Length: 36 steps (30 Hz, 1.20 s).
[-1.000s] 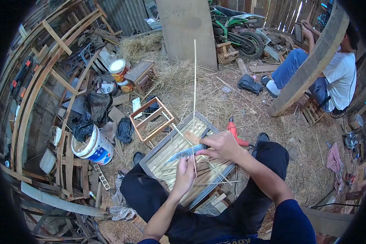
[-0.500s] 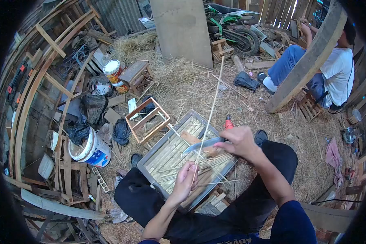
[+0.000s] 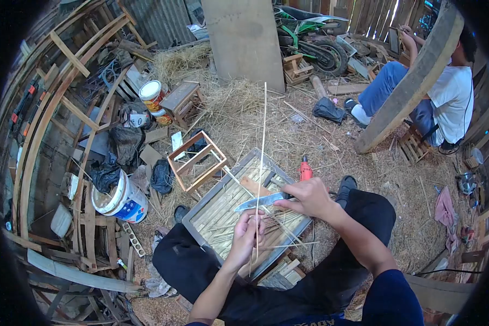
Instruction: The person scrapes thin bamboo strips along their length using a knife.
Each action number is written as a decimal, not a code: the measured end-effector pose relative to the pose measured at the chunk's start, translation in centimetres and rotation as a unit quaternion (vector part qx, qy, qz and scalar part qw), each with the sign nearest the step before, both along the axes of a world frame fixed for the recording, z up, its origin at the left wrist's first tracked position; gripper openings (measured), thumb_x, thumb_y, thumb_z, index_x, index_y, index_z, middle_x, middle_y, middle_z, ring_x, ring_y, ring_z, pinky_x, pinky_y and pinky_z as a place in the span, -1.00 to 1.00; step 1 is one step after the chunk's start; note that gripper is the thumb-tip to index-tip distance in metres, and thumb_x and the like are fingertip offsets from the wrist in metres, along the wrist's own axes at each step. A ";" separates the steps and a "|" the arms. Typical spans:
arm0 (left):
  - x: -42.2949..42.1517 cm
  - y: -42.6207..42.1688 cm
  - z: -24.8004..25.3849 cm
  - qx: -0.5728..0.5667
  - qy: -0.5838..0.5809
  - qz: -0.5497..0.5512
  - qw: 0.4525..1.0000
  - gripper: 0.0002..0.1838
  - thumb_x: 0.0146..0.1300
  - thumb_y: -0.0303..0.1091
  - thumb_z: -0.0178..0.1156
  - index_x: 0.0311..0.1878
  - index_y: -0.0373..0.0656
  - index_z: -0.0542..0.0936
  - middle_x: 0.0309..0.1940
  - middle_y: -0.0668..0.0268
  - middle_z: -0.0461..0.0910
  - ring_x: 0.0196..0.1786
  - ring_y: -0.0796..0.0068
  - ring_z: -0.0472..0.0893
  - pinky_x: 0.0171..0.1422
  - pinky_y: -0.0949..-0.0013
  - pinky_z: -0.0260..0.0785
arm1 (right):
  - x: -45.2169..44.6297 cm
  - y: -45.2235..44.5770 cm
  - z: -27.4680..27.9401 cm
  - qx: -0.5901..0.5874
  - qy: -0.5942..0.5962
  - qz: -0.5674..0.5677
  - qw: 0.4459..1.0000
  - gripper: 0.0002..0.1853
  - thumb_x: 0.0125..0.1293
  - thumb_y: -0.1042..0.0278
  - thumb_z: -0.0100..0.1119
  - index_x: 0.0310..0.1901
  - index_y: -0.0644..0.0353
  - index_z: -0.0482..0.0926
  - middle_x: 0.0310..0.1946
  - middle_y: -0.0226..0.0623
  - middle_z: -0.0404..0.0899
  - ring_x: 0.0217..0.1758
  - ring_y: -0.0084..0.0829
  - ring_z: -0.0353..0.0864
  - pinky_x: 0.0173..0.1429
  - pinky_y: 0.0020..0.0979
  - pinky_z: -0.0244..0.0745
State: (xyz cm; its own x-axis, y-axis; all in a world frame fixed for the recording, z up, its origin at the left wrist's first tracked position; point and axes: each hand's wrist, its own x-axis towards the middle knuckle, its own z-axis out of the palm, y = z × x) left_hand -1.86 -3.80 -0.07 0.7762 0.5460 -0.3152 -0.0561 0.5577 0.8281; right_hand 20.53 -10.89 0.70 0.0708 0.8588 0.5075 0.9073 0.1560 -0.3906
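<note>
A long, thin bamboo strip (image 3: 263,130) stands nearly upright in view, its lower part pinched in my left hand (image 3: 248,234). My right hand (image 3: 310,199) is closed around the handle of a knife (image 3: 262,201). The blade points left and crosses the strip just above my left fingers; whether it touches the strip I cannot tell. Below both hands lies a grey-framed slatted table (image 3: 201,202) between my knees, with several loose thin strips (image 3: 223,236) and a flat brown piece of wood (image 3: 252,186) on it.
A wooden frame (image 3: 197,161) stands by the table's left corner. A red power drill (image 3: 306,169) lies just beyond the table. Farther left are a white bucket (image 3: 119,198) and a small stool (image 3: 180,99). Behind a leaning post (image 3: 413,81), another person (image 3: 451,98) sits at right.
The strip has swung from leaning right to nearly upright, its tip moving left. The knife and my right hand have shifted slightly left and down.
</note>
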 end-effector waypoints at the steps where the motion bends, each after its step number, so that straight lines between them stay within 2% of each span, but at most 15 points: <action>1: 0.1 0.2 0.1 -0.013 -0.011 0.010 1.000 -0.79 0.56 -0.19 -0.08 0.04 -0.11 0.39 -0.54 0.45 0.27 -0.62 0.71 0.15 -0.58 0.56 -0.02 | -0.2 0.2 -0.3 -0.008 0.001 -0.001 1.000 -0.55 0.23 -0.19 0.28 -0.48 0.06 0.53 -0.75 -0.33 0.47 -0.70 -0.27 0.53 -0.59 -0.26 0.35; 3: 0.2 0.4 0.6 -0.038 -0.016 0.017 0.999 -0.82 0.58 -0.21 -0.10 -0.01 -0.09 0.37 -0.51 0.44 0.29 -0.66 0.73 0.15 -0.61 0.56 -0.01 | -0.3 0.7 -0.5 -0.022 0.000 0.004 1.000 -0.54 0.27 -0.21 0.24 -0.45 0.06 0.53 -0.78 -0.29 0.46 -0.73 -0.23 0.52 -0.62 -0.24 0.34; 6: 0.8 0.3 1.1 -0.030 -0.005 0.042 0.999 -0.82 0.57 -0.18 -0.08 -0.06 -0.07 0.38 -0.59 0.52 0.20 -0.69 0.76 0.07 -0.64 0.55 -0.13 | -0.6 1.0 -0.4 -0.065 0.001 0.000 0.998 -0.61 0.22 -0.13 0.32 -0.37 0.07 0.62 -0.71 -0.29 0.52 -0.67 -0.24 0.55 -0.55 -0.27 0.38; 12: 0.4 0.9 0.8 -0.016 0.012 0.028 0.999 -0.82 0.57 -0.17 -0.08 -0.07 -0.05 0.38 -0.62 0.55 0.16 -0.72 0.76 0.01 -0.64 0.54 -0.15 | -0.9 1.4 -0.2 -0.062 0.022 0.012 0.998 -0.62 0.23 -0.13 0.31 -0.32 0.06 0.65 -0.71 -0.27 0.53 -0.67 -0.24 0.56 -0.56 -0.25 0.37; 15: 0.0 1.0 1.7 -0.029 0.000 0.028 0.999 -0.81 0.56 -0.17 -0.07 -0.14 -0.06 0.37 -0.60 0.55 0.16 -0.69 0.75 0.05 -0.63 0.54 -0.13 | -1.4 1.8 -0.2 -0.072 0.017 0.017 0.997 -0.62 0.24 -0.14 0.30 -0.26 0.05 0.65 -0.71 -0.27 0.52 -0.67 -0.25 0.55 -0.56 -0.24 0.37; 18: -0.3 1.6 -0.8 -0.055 -0.003 0.055 0.997 -0.78 0.58 -0.18 -0.11 -0.14 -0.10 0.38 -0.58 0.52 0.22 -0.67 0.73 0.13 -0.61 0.55 -0.01 | -2.6 2.7 0.0 -0.060 -0.010 0.044 0.997 -0.57 0.27 -0.22 0.21 -0.28 0.04 0.64 -0.73 -0.25 0.50 -0.68 -0.19 0.56 -0.56 -0.24 0.41; 21: -1.1 2.2 -2.0 -0.024 0.018 0.067 0.997 -0.77 0.58 -0.18 -0.11 -0.19 -0.08 0.38 -0.56 0.52 0.25 -0.64 0.73 0.17 -0.59 0.55 0.02 | -3.7 3.4 -1.1 -0.036 -0.034 0.059 0.997 -0.57 0.26 -0.22 0.21 -0.25 0.03 0.65 -0.72 -0.26 0.49 -0.69 -0.21 0.55 -0.56 -0.24 0.42; 24: -1.5 2.3 -1.5 -0.003 0.045 0.066 0.997 -0.79 0.58 -0.19 -0.11 -0.13 -0.09 0.41 -0.55 0.53 0.25 -0.64 0.76 0.19 -0.60 0.56 0.01 | -3.7 3.9 -1.1 -0.005 -0.013 0.077 0.997 -0.59 0.25 -0.19 0.24 -0.24 0.03 0.65 -0.71 -0.29 0.49 -0.68 -0.25 0.54 -0.57 -0.24 0.40; 27: -0.8 1.1 0.6 0.068 0.078 0.065 0.993 -0.80 0.56 -0.20 -0.07 -0.10 -0.12 0.41 -0.57 0.55 0.20 -0.65 0.79 0.12 -0.63 0.58 -0.09 | -3.2 4.4 -0.4 0.008 -0.001 0.055 0.998 -0.60 0.21 -0.17 0.28 -0.25 0.03 0.64 -0.72 -0.35 0.47 -0.67 -0.31 0.54 -0.57 -0.27 0.37; 30: -1.1 1.2 1.5 0.052 0.058 0.040 0.996 -0.78 0.57 -0.19 -0.09 -0.01 -0.13 0.42 -0.58 0.57 0.20 -0.67 0.80 0.10 -0.64 0.61 -0.11 | -2.8 4.0 0.8 0.072 -0.021 0.051 0.996 -0.60 0.05 -0.11 0.44 -0.33 0.08 0.66 -0.72 -0.40 0.47 -0.67 -0.35 0.52 -0.55 -0.35 0.33; 33: -1.4 1.0 2.0 0.048 0.044 0.019 0.998 -0.78 0.58 -0.18 -0.11 -0.04 -0.11 0.41 -0.61 0.57 0.16 -0.68 0.79 0.07 -0.64 0.61 -0.11 | -1.7 3.5 1.1 0.076 -0.025 0.034 0.996 -0.59 0.02 -0.09 0.46 -0.33 0.10 0.67 -0.69 -0.39 0.51 -0.65 -0.37 0.54 -0.54 -0.34 0.35; 36: -1.9 0.6 2.5 0.056 0.044 -0.010 0.997 -0.79 0.58 -0.20 -0.11 -0.04 -0.11 0.43 -0.58 0.56 0.20 -0.62 0.78 0.15 -0.56 0.60 0.00 | 0.3 2.4 2.1 0.097 -0.035 -0.025 0.994 -0.62 0.10 -0.14 0.39 -0.50 0.01 0.62 -0.72 -0.44 0.48 -0.68 -0.43 0.52 -0.57 -0.38 0.34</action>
